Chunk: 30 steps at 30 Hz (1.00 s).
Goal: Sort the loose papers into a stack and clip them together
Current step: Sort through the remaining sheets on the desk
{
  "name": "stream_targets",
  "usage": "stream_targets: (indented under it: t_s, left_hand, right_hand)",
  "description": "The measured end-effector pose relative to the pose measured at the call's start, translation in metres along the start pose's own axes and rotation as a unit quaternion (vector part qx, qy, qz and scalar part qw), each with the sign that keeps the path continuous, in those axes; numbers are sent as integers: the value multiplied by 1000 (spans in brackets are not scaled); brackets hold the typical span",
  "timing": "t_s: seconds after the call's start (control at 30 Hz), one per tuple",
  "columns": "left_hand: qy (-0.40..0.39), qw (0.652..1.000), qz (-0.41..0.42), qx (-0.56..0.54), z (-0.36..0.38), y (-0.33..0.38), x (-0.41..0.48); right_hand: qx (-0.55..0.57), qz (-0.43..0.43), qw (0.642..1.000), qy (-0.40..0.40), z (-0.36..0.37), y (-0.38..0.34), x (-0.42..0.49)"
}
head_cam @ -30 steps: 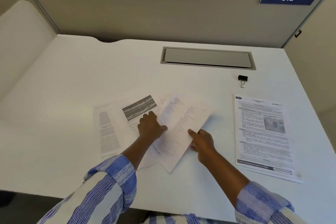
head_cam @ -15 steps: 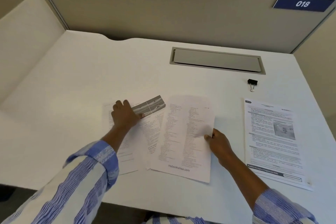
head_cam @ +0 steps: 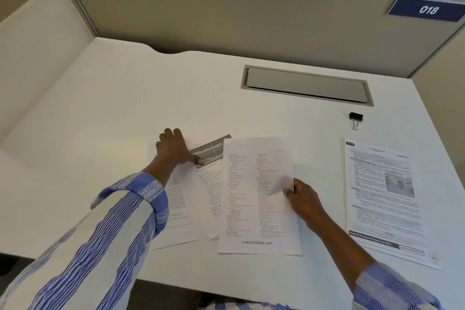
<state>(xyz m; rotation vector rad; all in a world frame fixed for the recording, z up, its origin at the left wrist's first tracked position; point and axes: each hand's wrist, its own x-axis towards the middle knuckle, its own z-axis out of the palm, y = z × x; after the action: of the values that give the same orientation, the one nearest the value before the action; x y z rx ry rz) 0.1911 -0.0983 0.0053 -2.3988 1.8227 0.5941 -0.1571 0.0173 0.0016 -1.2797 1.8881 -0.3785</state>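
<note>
Several printed sheets lie on the white desk. An index page marked mebooksfree.com lies straight in the middle, and my right hand pinches its right edge. It overlaps a sheet with a grey picture and a text page to the left. My left hand rests flat on those two, thumb on the picture. A separate printed page with a photo lies apart at the right. A black binder clip sits beyond it.
A grey cable hatch is set into the desk at the back. Beige partition panels wall the back and sides, with a blue 018 tag. The desk's front edge runs just below the papers.
The index page has been turned from slanted to straight and laid flat. My left hand slid left and farther back onto the picture sheet. My right hand moved to the page's right edge.
</note>
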Motion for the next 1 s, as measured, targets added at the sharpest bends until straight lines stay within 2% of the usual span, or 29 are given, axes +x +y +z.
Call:
stream_targets:
  t_s: [0.2,0.4,0.73,1.0]
  left_hand:
    - [-21,1000,6,8,1,8,3]
    - [18,999,34,17,6,15,-1]
    - [15,998,59,18,3,22,-3]
    - [121,984,115,63,11,26,-18]
  right_hand:
    - [-1,3,1000,6,1,-1,0]
    - [-3,1,1000,0,2,-2,-3]
    - [-11,4,1000,9,2,-2,-6]
    - [-12,-4,1000,4,4,-4,-8]
